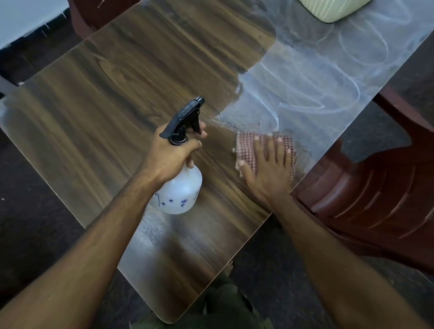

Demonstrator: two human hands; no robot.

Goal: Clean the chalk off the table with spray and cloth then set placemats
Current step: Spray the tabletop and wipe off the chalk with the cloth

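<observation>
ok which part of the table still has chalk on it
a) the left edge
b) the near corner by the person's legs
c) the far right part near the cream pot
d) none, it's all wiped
c: white chalk scribbles cover the far right part of the table around the cream pot, just beyond the cloth that the right hand presses flat, while the left hand holds the spray bottle.
</observation>
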